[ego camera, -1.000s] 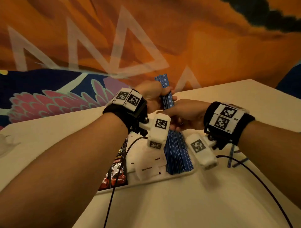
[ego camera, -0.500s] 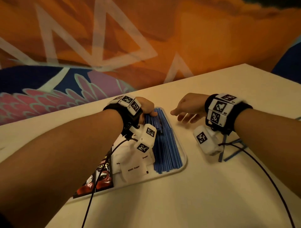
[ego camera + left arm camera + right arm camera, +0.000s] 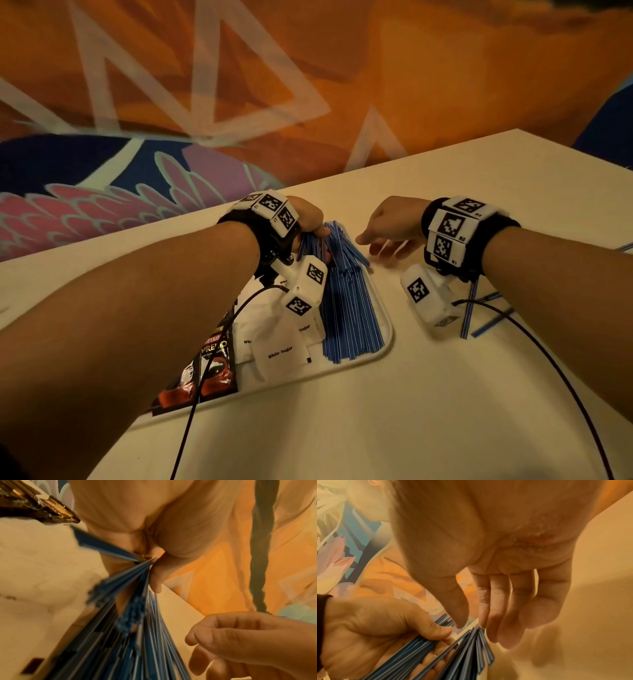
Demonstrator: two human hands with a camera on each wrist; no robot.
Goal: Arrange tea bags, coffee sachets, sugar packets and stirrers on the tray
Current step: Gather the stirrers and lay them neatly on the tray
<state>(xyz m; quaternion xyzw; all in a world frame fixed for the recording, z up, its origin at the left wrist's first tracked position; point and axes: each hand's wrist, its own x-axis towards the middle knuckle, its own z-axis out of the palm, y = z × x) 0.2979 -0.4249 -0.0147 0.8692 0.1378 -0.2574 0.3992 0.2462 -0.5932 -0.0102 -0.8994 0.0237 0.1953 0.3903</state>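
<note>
A bundle of blue stirrers (image 3: 349, 308) lies along the right side of the white tray (image 3: 388, 342). My left hand (image 3: 317, 231) grips the bundle's far end, and the stirrers (image 3: 137, 615) fan out from under the thumb. My right hand (image 3: 373, 245) hovers just right of that end with relaxed fingers (image 3: 496, 608), holding nothing. White sugar packets (image 3: 281, 353) lie in the tray's middle. Dark coffee sachets (image 3: 205, 370) lie at its left end, partly under my left forearm. No tea bags show.
A few loose blue stirrers (image 3: 479, 315) lie crossed on the cream table (image 3: 342, 428) under my right wrist. Black cables trail from both wrist cameras. The table's far edge meets an orange patterned wall just beyond my hands.
The bundle, held upright by both hands a second ago, now lies on the tray. My right hand let go and hovers beside it. My left hand still grips the far end.
</note>
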